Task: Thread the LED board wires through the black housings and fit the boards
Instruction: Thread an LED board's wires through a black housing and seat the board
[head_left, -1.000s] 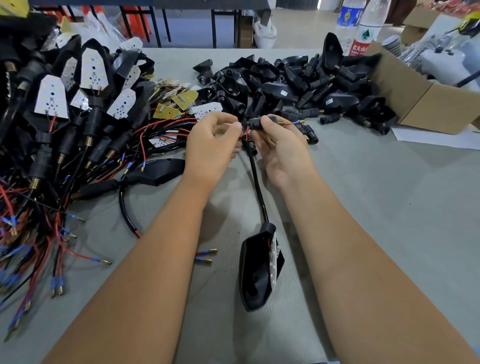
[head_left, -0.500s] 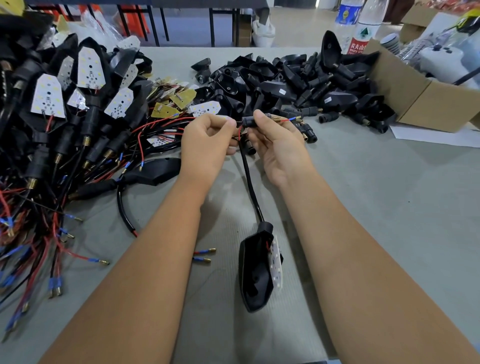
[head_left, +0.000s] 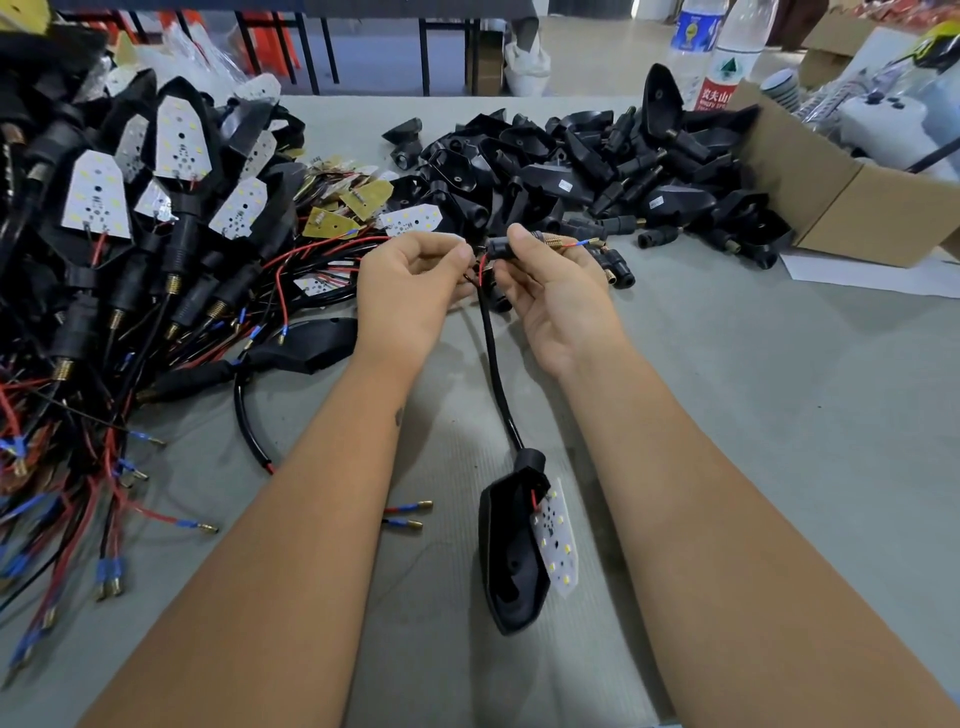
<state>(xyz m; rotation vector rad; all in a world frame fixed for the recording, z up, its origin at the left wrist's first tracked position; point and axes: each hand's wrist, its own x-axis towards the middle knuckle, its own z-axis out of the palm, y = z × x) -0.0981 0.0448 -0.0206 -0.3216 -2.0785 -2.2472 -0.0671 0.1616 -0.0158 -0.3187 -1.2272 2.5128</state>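
Observation:
My right hand (head_left: 558, 299) grips a small black stem piece (head_left: 501, 248); a red wire with a blue-sleeved brass tip (head_left: 584, 242) sticks out of its right end. My left hand (head_left: 410, 291) pinches the red and black wires (head_left: 475, 270) just left of that piece. From there a black sleeved cable (head_left: 493, 364) hangs down to a black housing (head_left: 511, 551) lying on the table between my forearms. A white LED board (head_left: 556, 540) leans at the housing's right edge, not seated flat.
A heap of assembled housings with white boards and wires (head_left: 130, 234) fills the left side. Loose empty black housings (head_left: 571, 171) are piled at the back centre. A cardboard box (head_left: 857, 208) and two bottles (head_left: 711, 52) stand at the back right. Loose terminals (head_left: 410, 514) lie near my left forearm.
Both hands have shifted slightly, and the wire tip now sticks further out of the right end of the stem piece. The housing and its board barely moved.

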